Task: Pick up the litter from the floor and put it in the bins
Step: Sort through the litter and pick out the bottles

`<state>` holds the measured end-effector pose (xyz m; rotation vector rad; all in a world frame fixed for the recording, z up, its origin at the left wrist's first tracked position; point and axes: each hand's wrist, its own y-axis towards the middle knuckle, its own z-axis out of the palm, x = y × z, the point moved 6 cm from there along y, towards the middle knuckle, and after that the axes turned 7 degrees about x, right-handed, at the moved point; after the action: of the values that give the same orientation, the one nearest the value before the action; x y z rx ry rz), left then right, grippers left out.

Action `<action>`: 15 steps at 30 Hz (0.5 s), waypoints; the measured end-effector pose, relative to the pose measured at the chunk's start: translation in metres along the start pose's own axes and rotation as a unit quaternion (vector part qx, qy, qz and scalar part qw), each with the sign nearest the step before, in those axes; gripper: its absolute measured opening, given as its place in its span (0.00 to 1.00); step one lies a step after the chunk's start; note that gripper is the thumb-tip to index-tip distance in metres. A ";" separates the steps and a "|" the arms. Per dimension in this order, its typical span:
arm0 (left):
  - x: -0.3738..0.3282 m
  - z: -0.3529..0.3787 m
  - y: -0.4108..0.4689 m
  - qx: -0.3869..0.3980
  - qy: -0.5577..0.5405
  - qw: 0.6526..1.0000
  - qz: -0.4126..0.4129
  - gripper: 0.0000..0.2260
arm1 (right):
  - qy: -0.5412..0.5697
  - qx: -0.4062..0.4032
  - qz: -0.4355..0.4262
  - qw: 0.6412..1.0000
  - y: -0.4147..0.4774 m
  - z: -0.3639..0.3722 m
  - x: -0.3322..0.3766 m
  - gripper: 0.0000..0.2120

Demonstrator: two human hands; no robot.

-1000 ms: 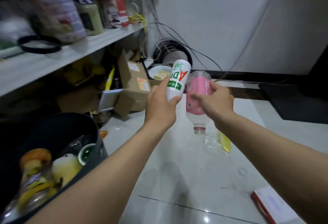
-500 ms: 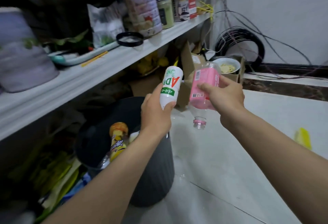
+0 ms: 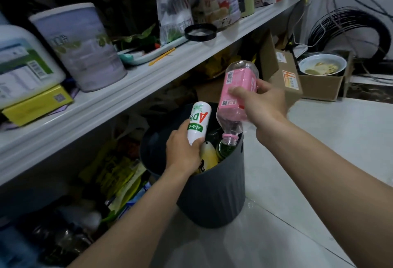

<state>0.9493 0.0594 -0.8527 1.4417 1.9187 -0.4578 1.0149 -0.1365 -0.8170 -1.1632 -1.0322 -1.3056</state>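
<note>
Item 1: left hand [image 3: 184, 150], fingers wrapped round the lower end of a white bottle [image 3: 198, 125] with a green and red label, held over the mouth of the dark grey bin [image 3: 212, 195].
Item 2: right hand [image 3: 265, 104], gripping a clear pink-labelled bottle [image 3: 235, 95], tilted neck-down, capless mouth just above the bin's rim.
Item 3: bin contents: a yellow and white bottle [image 3: 209, 155] and green glass [image 3: 226, 149].
Item 4: white shelf [image 3: 148, 76] to the left, cardboard box [image 3: 286, 76] behind.
</note>
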 end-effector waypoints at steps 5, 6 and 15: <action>-0.002 0.006 0.001 0.037 0.029 0.999 -0.011 0.28 | 0.006 0.009 0.005 1.000 0.000 0.005 -0.003 0.36; -0.003 0.007 0.000 0.042 0.035 0.998 -0.015 0.29 | 0.007 0.011 0.006 1.000 0.001 0.006 -0.004 0.35; -0.011 -0.001 -0.005 0.022 0.051 0.998 -0.003 0.27 | -0.015 0.016 -0.007 1.000 -0.001 0.013 -0.007 0.31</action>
<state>0.9456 0.0505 -0.8455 1.5146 2.0044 -0.4398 1.0149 -0.1229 -0.8216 -1.1575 -1.0803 -1.2817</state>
